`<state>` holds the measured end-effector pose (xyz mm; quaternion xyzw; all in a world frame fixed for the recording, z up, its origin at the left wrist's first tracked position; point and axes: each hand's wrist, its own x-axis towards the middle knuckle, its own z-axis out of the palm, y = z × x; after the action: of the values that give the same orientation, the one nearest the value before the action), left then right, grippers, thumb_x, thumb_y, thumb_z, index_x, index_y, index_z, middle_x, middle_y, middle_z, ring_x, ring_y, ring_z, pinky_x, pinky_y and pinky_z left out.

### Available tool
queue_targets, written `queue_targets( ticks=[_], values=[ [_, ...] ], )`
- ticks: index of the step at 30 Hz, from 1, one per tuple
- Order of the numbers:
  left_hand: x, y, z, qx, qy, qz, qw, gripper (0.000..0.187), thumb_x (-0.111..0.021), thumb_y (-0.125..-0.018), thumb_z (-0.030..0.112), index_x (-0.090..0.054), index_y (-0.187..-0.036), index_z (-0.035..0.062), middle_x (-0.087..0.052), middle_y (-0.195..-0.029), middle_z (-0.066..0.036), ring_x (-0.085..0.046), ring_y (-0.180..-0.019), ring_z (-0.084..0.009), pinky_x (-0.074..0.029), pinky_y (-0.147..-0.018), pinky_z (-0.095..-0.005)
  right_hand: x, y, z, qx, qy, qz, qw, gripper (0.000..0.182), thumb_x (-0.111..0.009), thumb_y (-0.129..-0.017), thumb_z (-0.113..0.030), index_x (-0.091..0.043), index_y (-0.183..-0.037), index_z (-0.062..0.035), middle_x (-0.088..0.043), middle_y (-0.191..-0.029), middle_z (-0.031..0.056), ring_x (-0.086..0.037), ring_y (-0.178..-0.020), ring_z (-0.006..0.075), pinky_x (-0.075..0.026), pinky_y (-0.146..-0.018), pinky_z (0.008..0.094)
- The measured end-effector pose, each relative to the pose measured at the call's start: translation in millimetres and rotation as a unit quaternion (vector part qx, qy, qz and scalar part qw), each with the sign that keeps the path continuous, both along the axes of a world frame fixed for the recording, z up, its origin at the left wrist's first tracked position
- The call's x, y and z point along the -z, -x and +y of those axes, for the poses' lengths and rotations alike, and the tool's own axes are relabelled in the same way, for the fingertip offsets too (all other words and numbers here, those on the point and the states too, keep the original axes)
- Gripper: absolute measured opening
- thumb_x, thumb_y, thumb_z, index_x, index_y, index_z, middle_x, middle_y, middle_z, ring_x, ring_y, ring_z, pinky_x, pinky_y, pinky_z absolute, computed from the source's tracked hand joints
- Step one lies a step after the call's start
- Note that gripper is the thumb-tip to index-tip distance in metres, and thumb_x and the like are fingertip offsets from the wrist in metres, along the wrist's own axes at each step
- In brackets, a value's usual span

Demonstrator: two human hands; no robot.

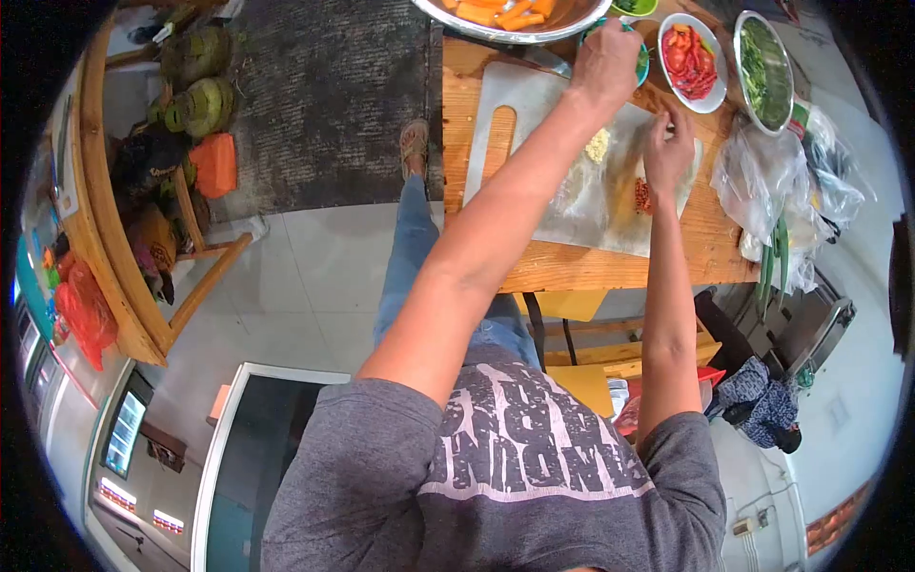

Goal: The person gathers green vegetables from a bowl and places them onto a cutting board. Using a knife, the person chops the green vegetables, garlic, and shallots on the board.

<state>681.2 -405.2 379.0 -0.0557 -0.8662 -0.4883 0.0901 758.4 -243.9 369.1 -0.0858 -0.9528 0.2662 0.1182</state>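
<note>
My left hand (608, 67) is over a small teal-rimmed bowl (644, 69) with green contents. Its fingers are bent downward at the bowl, and what they hold is hidden. My right hand (670, 148) hovers above the right part of a white cutting board (548, 214), fingers curled together; I cannot make out anything in them. Minced pale yellow bits, like garlic (598, 145), lie on the board between my hands. Chopped reddish-brown pieces (642, 196) lie just below my right hand. A grey flat object (547, 62), possibly a blade, shows behind the board.
A metal bowl of orange carrot pieces (500, 13) stands at the back. To the right are a white bowl of cut red pieces (690, 65), a metal bowl of chopped greens (762, 76) and plastic bags (758, 181). A wooden shelf (114, 238) is at far left.
</note>
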Motion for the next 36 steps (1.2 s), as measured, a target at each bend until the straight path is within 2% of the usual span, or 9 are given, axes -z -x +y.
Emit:
queue_targets(
  ticks=[1, 4, 8, 12, 16, 21, 24, 29, 36],
  values=[
    [0, 0, 1, -0.01, -0.011, -0.006, 1.0, 0.018, -0.063, -0.07, -0.001, -0.072, -0.085, 0.0027, -0.064, -0.09, -0.022, -0.064, -0.085, -0.0386, -0.052, -0.08, -0.0438, 8, 6, 2, -0.076, -0.029, 0.054, 0.995, 0.029, -0.057, -0.09, -0.008, -0.065, -0.117, -0.0034, -0.064, -0.115, 0.0165, -0.06, -0.104, 0.032, -0.047, -0.09, 0.0378],
    [-3, -5, 3, -0.029, -0.047, -0.016, 0.998, 0.018, -0.065, -0.069, 0.0, -0.071, -0.085, 0.0019, -0.064, -0.09, -0.021, -0.064, -0.086, -0.0382, -0.052, -0.079, -0.0441, 18, 23, 1, -0.13, -0.089, -0.004, 0.988, 0.041, -0.057, -0.086, -0.005, -0.06, -0.127, -0.0064, -0.063, -0.117, 0.018, -0.055, -0.113, 0.0338, -0.042, -0.099, 0.0407],
    [-17, -14, 4, -0.031, -0.105, -0.018, 0.994, 0.019, -0.066, -0.068, -0.002, -0.07, -0.086, 0.0008, -0.064, -0.09, -0.02, -0.063, -0.087, -0.0382, -0.052, -0.079, -0.0441, 26, 27, 0, -0.168, -0.232, -0.073, 0.955, 0.042, -0.057, -0.084, -0.008, -0.059, -0.126, -0.0067, -0.06, -0.121, 0.018, -0.054, -0.11, 0.0377, -0.041, -0.095, 0.0479],
    [-25, -18, 2, -0.021, -0.12, -0.022, 0.992, 0.021, -0.066, -0.068, -0.003, -0.069, -0.088, -0.0001, -0.063, -0.09, -0.02, -0.062, -0.087, -0.0386, -0.051, -0.079, -0.0437, 47, 36, 12, -0.183, -0.235, 0.022, 0.954, 0.041, -0.059, -0.082, -0.013, -0.06, -0.123, -0.007, -0.061, -0.111, 0.0176, -0.054, -0.102, 0.0384, -0.041, -0.089, 0.048],
    [-41, -25, -9, -0.005, -0.132, -0.035, 0.991, 0.021, -0.065, -0.068, -0.004, -0.069, -0.088, 0.0011, -0.063, -0.089, -0.019, -0.062, -0.087, -0.0376, -0.051, -0.078, -0.044, 30, 28, -9, -0.11, -0.216, 0.004, 0.97, 0.047, -0.061, -0.082, -0.018, -0.057, -0.128, -0.0094, -0.058, -0.117, 0.0158, -0.049, -0.112, 0.0359, -0.035, -0.097, 0.0493],
    [-65, -46, -16, 0.028, -0.124, -0.068, 0.99, 0.021, -0.065, -0.068, -0.005, -0.069, -0.087, 0.0017, -0.064, -0.09, -0.019, -0.064, -0.086, -0.0378, -0.051, -0.077, -0.0423, 13, 25, -25, -0.045, -0.204, -0.078, 0.975, 0.06, -0.065, -0.077, -0.02, -0.053, -0.136, -0.0147, -0.058, -0.117, 0.0152, -0.048, -0.112, 0.0351, -0.035, -0.092, 0.0461],
    [-69, -58, -21, 0.043, -0.129, -0.099, 0.986, 0.022, -0.064, -0.068, -0.005, -0.069, -0.088, 0.0013, -0.064, -0.09, -0.019, -0.064, -0.087, -0.0373, -0.051, -0.077, -0.0421, 14, 28, -26, -0.044, -0.238, -0.076, 0.967, 0.058, -0.064, -0.078, -0.022, -0.054, -0.135, -0.0151, -0.059, -0.117, 0.0151, -0.048, -0.11, 0.0345, -0.036, -0.091, 0.0456],
    [-76, -95, -17, 0.092, -0.127, -0.15, 0.976, 0.024, -0.063, -0.068, -0.006, -0.068, -0.091, 0.0002, -0.064, -0.09, -0.02, -0.064, -0.087, -0.0374, -0.051, -0.076, -0.0422, 16, 28, -13, -0.035, -0.229, -0.096, 0.968, 0.042, -0.058, -0.085, -0.022, -0.061, -0.123, -0.0057, -0.061, -0.12, 0.0115, -0.05, -0.109, 0.0308, -0.037, -0.095, 0.0471],
    [-48, -170, 8, 0.199, -0.069, -0.265, 0.941, 0.026, -0.061, -0.069, -0.008, -0.065, -0.094, -0.0004, -0.061, -0.099, -0.02, -0.061, -0.087, -0.041, -0.05, -0.076, -0.0451, 2, 11, 5, -0.085, -0.152, -0.033, 0.984, 0.045, -0.06, -0.084, -0.017, -0.06, -0.129, -0.0097, -0.061, -0.12, 0.0085, -0.051, -0.106, 0.0293, -0.037, -0.092, 0.0439]
  ],
)
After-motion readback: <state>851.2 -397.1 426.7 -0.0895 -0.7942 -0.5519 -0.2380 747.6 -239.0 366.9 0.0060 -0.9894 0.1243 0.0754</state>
